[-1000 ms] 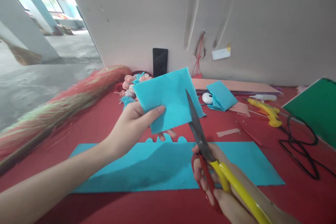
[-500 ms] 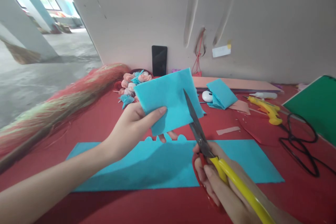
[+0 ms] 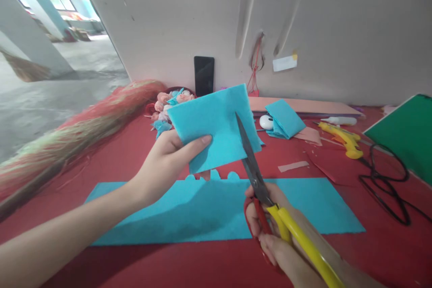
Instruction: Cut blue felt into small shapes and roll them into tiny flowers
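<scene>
A folded blue sheet (image 3: 216, 121) is pinched in my left hand (image 3: 172, 153), its thumb on the front face and its other fingers mostly hidden behind. My right hand (image 3: 273, 220) grips scissors (image 3: 251, 166) with red and yellow handles. One dark blade lies across the front of the folded sheet near its right side; the sheet's lower right edge sits between the blades. Below both hands, a long blue strip (image 3: 189, 216) lies flat on the red table (image 3: 162, 265), with small rounded blue pieces at its far edge.
Paper flowers (image 3: 164, 105) and an upright phone (image 3: 204, 75) stand at the back. Right of the hands lie a folded blue bundle (image 3: 286, 119), a white round object (image 3: 266, 121), a yellow glue gun (image 3: 344, 137) with black cable and a green board (image 3: 408, 135). A fringed bundle (image 3: 84, 121) runs along the left.
My left hand and the folded sheet have shifted slightly left, and fewer fingers show below the sheet. My right hand and the scissors have moved a little left.
</scene>
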A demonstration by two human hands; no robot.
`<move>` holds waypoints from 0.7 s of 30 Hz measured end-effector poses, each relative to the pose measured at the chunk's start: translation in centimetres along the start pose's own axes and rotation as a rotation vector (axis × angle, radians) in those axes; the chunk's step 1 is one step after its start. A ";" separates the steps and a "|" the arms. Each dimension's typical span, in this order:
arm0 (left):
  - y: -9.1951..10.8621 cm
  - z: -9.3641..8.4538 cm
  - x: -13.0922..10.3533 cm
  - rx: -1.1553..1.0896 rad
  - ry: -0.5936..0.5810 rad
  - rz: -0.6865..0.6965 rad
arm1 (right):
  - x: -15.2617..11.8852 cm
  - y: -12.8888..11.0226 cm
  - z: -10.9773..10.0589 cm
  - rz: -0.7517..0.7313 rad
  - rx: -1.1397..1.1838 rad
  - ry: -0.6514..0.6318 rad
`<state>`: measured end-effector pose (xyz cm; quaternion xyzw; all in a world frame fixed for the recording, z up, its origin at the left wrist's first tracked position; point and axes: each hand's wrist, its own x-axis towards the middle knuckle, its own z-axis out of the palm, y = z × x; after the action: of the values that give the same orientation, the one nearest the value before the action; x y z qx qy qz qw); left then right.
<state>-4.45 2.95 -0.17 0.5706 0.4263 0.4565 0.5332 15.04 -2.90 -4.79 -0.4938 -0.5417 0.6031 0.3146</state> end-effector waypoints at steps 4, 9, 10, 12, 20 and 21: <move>0.0 0.1 0.0 -0.070 -0.041 -0.027 | -0.2 -0.5 -0.2 -0.002 -0.009 -0.015; -0.1 0.0 -0.2 -0.023 -0.073 -0.041 | -0.3 -0.3 -0.3 -0.031 -0.042 0.000; -0.2 0.0 -0.3 -0.024 -0.076 -0.046 | -0.3 -0.2 -0.2 -0.018 -0.047 0.014; -0.3 0.1 -0.3 -0.039 -0.079 -0.057 | -0.4 -0.1 0.1 0.021 -0.072 0.068; -0.3 0.0 -0.4 -0.032 -0.111 -0.104 | -1.1 -0.3 0.4 0.025 -0.141 0.123; -0.3 0.0 -0.4 -0.042 -0.116 -0.100 | -1.0 -0.3 0.3 0.006 -0.138 0.119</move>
<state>-4.54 2.55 -0.51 0.5628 0.4132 0.4042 0.5909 15.00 -3.89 -4.30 -0.5508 -0.5607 0.5351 0.3097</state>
